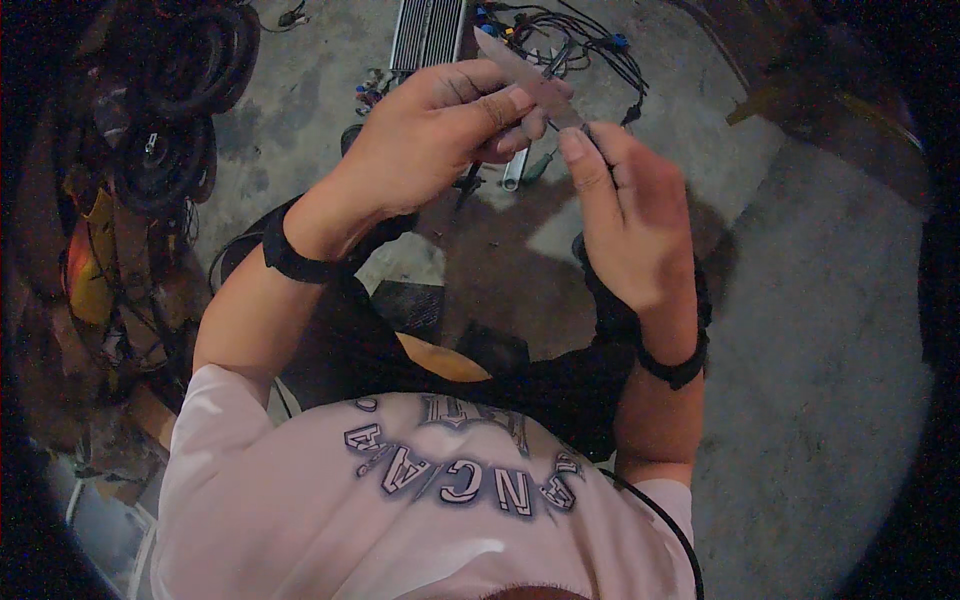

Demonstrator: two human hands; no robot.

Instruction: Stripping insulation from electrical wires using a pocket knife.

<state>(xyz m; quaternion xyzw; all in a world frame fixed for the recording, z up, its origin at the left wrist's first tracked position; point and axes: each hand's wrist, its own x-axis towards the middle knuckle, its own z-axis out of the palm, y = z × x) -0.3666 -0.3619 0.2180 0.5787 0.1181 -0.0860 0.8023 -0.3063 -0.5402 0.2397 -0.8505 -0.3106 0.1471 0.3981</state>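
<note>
A knife (527, 82) with a bare metal blade is held out in front of me, its tip pointing up and to the left. My right hand (632, 190) is wrapped round its dark handle, with the thumb pressed along the base of the blade. My left hand (440, 130) is closed beside the blade, the thumb against its flat side and the fingers curled behind. Whatever else those left fingers may hold is hidden by the blade and thumb. Below the hands on the floor lie a wrench (514, 172) and a green-handled tool (539, 167).
A finned metal box (428, 38) lies on the concrete floor (320, 90) beyond my left hand. Tangled black cables (590, 45) with coloured connectors are right of it. Dark coiled or ring-shaped things (180, 150) and a cluttered pile (95, 260) stand at the left.
</note>
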